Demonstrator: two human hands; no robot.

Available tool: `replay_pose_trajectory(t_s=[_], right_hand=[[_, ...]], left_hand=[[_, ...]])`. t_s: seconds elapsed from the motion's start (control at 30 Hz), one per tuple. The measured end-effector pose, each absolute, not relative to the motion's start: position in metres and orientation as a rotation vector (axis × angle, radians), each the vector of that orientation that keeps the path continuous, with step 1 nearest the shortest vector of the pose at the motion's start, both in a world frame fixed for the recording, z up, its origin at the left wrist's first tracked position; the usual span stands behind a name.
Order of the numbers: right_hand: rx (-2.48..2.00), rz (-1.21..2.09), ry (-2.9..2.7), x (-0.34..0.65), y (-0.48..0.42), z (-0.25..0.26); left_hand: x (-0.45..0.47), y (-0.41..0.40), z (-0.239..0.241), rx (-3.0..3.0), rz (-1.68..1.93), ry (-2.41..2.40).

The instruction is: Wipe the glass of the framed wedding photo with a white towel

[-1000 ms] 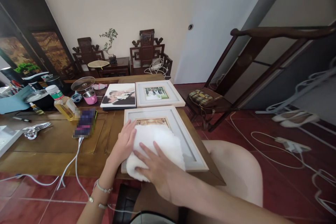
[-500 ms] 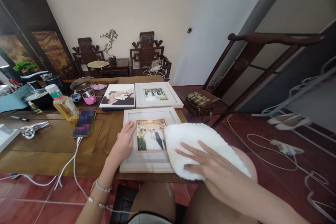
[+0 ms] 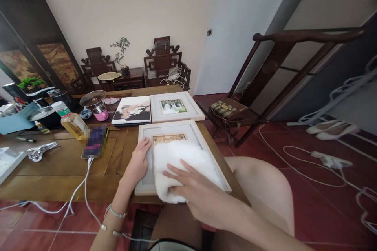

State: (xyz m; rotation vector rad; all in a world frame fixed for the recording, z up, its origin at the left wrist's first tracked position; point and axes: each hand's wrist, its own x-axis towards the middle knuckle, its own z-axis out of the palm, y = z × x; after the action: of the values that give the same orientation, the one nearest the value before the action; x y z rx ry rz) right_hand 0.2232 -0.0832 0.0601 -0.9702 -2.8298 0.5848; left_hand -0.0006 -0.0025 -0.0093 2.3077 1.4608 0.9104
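Note:
A picture frame (image 3: 144, 182) with a pale wooden border and a wedding photo lies flat at the table's front right corner. My left hand (image 3: 138, 162) is closed over its left edge, fingertips on the border and thumb out of sight. A fluffy white cloth (image 3: 188, 157) covers most of the photo, leaving the top strip showing. My right hand (image 3: 188, 186) presses on this cloth with fingers somewhat spread and the near edge bunched in its grasp. Behind lie a second picture frame (image 3: 193, 113) and, to its left, a photo album (image 3: 120, 113).
On the table's left are a phone (image 3: 94, 141) on a white cable, a bottle of yellow liquid (image 3: 70, 121), a pink cup (image 3: 100, 113) and a silver hair claw (image 3: 39, 151). A wooden chair (image 3: 253, 98) bearing a checked bag (image 3: 225, 109) stands right.
My right hand has slid the cloth leftward across the frame, from its right side onto the photo. My left hand stays on the left edge. The view has shifted slightly.

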Motion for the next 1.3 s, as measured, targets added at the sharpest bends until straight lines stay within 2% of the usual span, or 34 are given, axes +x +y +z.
replay_pose_trajectory(t_s=[0.2,0.3,0.37,0.47,0.57,0.67,0.77,1.1,1.3], right_hand=[[-1.190,0.766,-2.769,0.300,-0.066,0.081],[-1.291,0.868,-2.516,0.322,-0.030,0.085],[-1.417,0.709,-2.242,0.316,-0.003,0.086],[-1.378,0.263,-2.066,0.279,0.030,0.084],[-1.115,0.048,-2.351,0.228,0.051,0.075],[-0.904,-0.004,-2.702,0.189,0.061,0.061],[-0.907,0.004,-2.781,0.178,0.062,0.050],[-1.340,-0.098,-2.713,0.280,0.047,0.066],[-1.435,-0.160,-2.735,0.290,0.007,0.065]], left_hand=[[0.000,-0.005,-0.012,2.279,0.866,1.484],[0.001,-0.006,-0.012,2.273,0.836,1.488],[0.001,-0.007,-0.012,2.271,0.829,1.483],[0.001,-0.006,-0.012,2.266,0.856,1.468],[0.001,-0.006,-0.009,2.246,0.850,1.473],[0.002,-0.006,-0.003,2.245,0.834,1.450],[0.002,-0.005,0.000,2.256,0.855,1.399],[0.000,-0.006,-0.013,2.225,0.922,1.463],[0.000,-0.003,-0.014,2.246,0.988,1.450]])
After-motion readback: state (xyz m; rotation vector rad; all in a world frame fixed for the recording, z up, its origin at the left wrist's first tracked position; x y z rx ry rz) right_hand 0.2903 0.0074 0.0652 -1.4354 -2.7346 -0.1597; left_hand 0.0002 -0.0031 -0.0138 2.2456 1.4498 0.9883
